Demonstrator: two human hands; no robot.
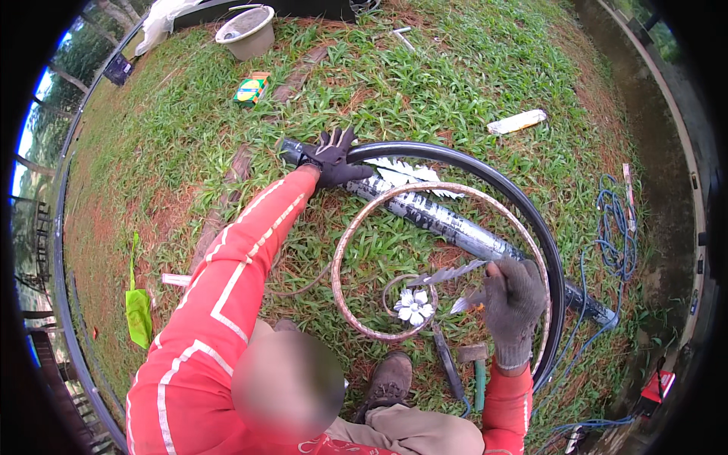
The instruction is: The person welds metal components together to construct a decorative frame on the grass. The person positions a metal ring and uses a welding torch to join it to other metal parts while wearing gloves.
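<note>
A brown boot sits closest, at six o'clock, with a hammer just beside it on the grass. The right hand, in a grey glove, is curled tight around a silver metal leaf at four o'clock. A white metal flower sits inside the rusty ring. The ring rests on a long black pipe. The left hand, in a dark glove, lies spread out flat on the pipe at twelve o'clock. Far off at eleven o'clock stands a pale bucket. I cannot tell what is in it.
</note>
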